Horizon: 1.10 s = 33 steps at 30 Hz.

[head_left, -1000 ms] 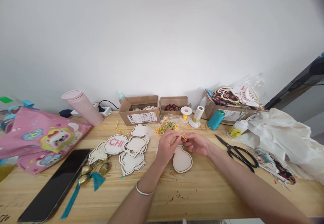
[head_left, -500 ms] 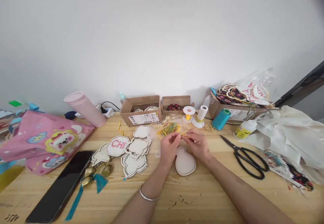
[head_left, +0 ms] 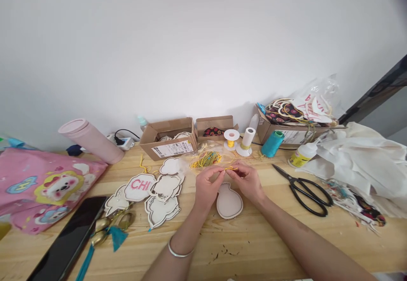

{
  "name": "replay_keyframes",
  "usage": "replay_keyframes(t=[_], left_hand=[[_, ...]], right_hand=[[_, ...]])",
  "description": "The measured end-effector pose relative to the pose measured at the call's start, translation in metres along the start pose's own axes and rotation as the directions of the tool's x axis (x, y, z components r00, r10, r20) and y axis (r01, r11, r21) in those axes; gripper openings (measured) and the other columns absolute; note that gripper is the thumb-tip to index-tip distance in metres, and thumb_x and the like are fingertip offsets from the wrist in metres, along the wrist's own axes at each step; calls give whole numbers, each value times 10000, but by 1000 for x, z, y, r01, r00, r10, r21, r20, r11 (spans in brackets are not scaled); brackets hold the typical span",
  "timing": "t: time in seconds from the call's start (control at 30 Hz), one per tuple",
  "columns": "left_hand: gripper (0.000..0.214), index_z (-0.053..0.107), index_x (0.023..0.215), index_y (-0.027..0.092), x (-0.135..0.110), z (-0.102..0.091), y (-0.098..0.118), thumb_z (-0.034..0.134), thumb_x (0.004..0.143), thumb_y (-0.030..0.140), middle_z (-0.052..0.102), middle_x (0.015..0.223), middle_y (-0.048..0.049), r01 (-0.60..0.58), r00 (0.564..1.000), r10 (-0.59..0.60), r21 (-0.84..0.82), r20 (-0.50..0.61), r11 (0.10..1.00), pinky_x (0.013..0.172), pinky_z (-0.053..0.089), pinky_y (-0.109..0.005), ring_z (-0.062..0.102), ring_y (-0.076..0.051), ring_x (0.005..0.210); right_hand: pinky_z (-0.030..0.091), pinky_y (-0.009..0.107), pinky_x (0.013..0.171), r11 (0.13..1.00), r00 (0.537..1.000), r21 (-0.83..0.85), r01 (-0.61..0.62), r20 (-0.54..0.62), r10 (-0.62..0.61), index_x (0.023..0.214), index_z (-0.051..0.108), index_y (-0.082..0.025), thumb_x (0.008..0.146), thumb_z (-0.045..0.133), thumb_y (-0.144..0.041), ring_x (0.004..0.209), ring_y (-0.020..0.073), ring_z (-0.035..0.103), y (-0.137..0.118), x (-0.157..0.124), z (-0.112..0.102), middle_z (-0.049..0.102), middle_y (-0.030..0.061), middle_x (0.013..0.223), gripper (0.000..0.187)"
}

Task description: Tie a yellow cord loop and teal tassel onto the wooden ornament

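A thin yellow cord [head_left: 231,168] runs between my fingertips just above the far end of a pale gourd-shaped wooden piece [head_left: 229,204]. My left hand [head_left: 207,184] pinches the cord from the left, wearing a silver bangle on its wrist. From the right, my right hand [head_left: 249,182] pinches the same cord, the two hands nearly touching. Whether the cord passes through the piece is hidden by the fingers. Behind them lies a tangle of yellow and green cords [head_left: 206,159] on clear plastic.
Black scissors [head_left: 305,191] and a glue bottle [head_left: 302,155] lie and stand to the right. Spools [head_left: 231,138] and cardboard boxes [head_left: 173,149] line the wall. Wooden cut-outs [head_left: 162,209], a phone [head_left: 68,243] and a pink bag [head_left: 47,187] are at left.
My view has turned a little to the right, so things sit further left. Both hands have drawn closer together, with the cord still pinched between them.
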<state>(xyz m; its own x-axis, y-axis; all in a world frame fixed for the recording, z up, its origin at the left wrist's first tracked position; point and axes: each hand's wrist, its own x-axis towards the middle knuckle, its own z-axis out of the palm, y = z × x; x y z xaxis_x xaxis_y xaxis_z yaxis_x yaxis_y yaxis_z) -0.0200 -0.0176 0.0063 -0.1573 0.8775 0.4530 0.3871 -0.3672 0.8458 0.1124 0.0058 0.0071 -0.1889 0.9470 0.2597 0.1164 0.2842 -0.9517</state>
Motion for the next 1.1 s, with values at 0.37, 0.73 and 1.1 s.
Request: replay_keyframes(t=[0.37, 0.73, 1.1], left_hand=[[105, 632, 749, 202, 5, -3, 5, 551, 734, 139, 658, 718, -4, -303, 953, 300, 154, 39, 940, 798, 459, -336, 591, -119, 696], [115, 615, 799, 213, 6, -6, 8, 542, 747, 141, 655, 736, 8, -423, 906, 402, 254, 133, 869, 884, 394, -369, 594, -116, 727], [105, 591, 787, 217, 10, -11, 5, 499, 781, 167, 663, 763, -3, -508, 856, 449, 263, 255, 820, 944, 357, -402, 604, -118, 731]], right_hand=[[373, 241, 547, 999, 999, 27, -39, 25, 38, 632, 625, -179, 731, 557, -312, 597, 115, 442, -8, 1, -4, 499, 10, 633, 179], [317, 229, 473, 993, 998, -118, 25, 56, -18, 479, 514, -174, 697, 531, -227, 514, 94, 401, -20, 5, -12, 461, -6, 548, 225], [275, 217, 453, 987, 990, -158, 3, 138, 19, 502, 515, -166, 703, 533, -233, 490, 75, 352, -18, 7, -19, 444, -22, 529, 213]])
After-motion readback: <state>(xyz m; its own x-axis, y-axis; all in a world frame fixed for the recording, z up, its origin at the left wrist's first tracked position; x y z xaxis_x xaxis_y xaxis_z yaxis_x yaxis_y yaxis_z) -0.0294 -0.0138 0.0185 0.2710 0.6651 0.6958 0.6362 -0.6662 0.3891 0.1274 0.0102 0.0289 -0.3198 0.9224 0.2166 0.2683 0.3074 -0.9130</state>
